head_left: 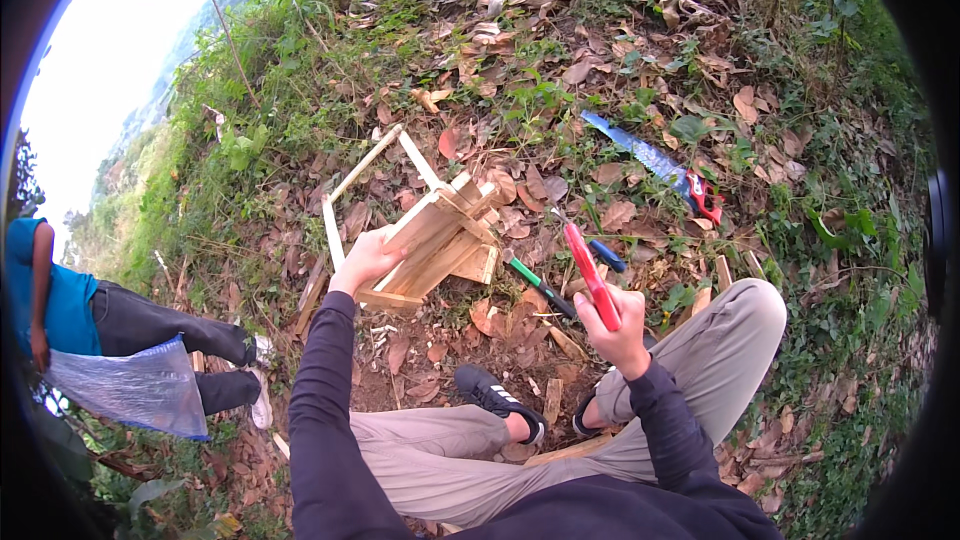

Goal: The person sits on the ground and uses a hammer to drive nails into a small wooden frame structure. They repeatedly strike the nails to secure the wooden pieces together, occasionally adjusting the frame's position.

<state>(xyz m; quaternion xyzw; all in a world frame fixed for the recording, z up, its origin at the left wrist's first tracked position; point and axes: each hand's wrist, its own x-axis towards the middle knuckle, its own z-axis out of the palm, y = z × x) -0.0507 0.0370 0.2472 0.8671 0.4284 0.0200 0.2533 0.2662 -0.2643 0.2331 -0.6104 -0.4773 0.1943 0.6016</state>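
Observation:
My left hand (370, 260) grips the near left edge of a small wooden box (430, 245) built from pale slats. The box is tilted, and a frame of thin wooden sticks (360, 165) stands out from its far left side. Upright in my right hand (618, 330) is a long red-handled tool (592, 275), fingers wrapped round its lower end. Its thin tip points away from me, too small to tell its kind. Between the box and my right hand, a green and black handle (540, 285) lies on the ground; its far end is beside the box.
A blue-bladed saw with a red handle (645, 155) lies among leaves at the far right. Near the red-handled tool lies a short blue handle (607, 256). Wood offcuts (553, 402) are by my shoes. At left, a person in a teal shirt (75, 305) holds a clear plastic sheet (135, 385).

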